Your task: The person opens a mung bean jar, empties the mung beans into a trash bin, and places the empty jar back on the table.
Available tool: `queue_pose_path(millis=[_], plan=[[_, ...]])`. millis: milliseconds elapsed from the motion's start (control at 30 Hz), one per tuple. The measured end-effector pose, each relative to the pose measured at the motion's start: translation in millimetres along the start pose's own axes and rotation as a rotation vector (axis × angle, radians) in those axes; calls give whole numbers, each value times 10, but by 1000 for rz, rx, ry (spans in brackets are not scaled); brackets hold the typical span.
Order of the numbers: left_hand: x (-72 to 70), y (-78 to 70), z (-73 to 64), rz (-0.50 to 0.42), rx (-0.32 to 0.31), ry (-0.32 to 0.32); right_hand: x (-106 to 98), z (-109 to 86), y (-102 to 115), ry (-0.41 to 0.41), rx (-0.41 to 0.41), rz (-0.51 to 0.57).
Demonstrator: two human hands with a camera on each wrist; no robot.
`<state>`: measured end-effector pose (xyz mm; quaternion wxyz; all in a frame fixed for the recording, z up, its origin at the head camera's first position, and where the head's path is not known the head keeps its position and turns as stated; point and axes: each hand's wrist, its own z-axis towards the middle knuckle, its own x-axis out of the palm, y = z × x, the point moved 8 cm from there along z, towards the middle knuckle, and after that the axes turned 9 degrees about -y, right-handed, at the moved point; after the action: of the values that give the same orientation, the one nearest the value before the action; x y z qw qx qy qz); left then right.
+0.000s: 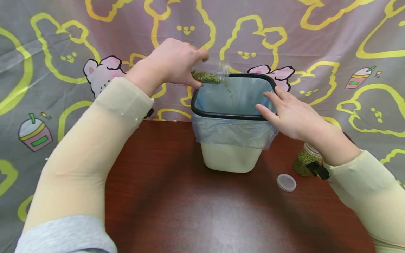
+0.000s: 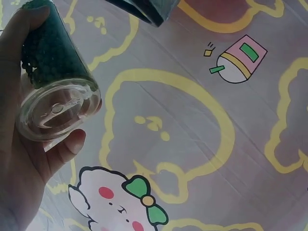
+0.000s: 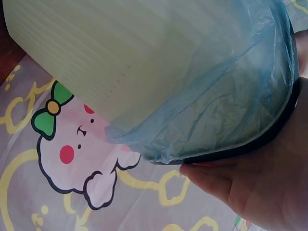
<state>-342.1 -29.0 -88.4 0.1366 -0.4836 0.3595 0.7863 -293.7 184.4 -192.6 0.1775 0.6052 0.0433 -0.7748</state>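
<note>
My left hand (image 1: 178, 61) grips a clear plastic jar (image 2: 60, 108), tipped on its side with its mouth over the bin. Small green beans (image 1: 207, 77) lie along the jar's lower side, and a thin stream of them falls from the mouth. Below stands a whitish bin (image 1: 232, 156) lined with a translucent blue bag (image 1: 232, 131), its black rim (image 1: 227, 115) over the bag. At the bin's right side my right hand (image 1: 295, 114) rests on the rim with its fingers spread and fairly straight. The bottom of the bin's inside is hidden.
A second clear jar (image 1: 304, 163) of green beans stands on the brown table (image 1: 177, 207), partly behind the right wrist. In front of it lies a round translucent lid (image 1: 286, 182). A printed cloth (image 1: 120, 31) hangs close behind the bin.
</note>
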Motion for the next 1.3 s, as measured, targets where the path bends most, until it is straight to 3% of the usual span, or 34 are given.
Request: queue_pose_path(millis=[333,567,800,1033,1300], plan=[[8,26,-8,-13,-14,-8,23,-13,1,3,3,-5],[40,15,-10,-17,-8,25,28,-12,2,6,1,-8],[19,0,-3,-14,-5,10,20,-16,4,3,2,-4],[-104,38,22,-23,-23,-50,-7,-19,-3,-8,2,-2],[-51,4,13,-7,-2,-35,-13,-14,11,-12,-5,-3]])
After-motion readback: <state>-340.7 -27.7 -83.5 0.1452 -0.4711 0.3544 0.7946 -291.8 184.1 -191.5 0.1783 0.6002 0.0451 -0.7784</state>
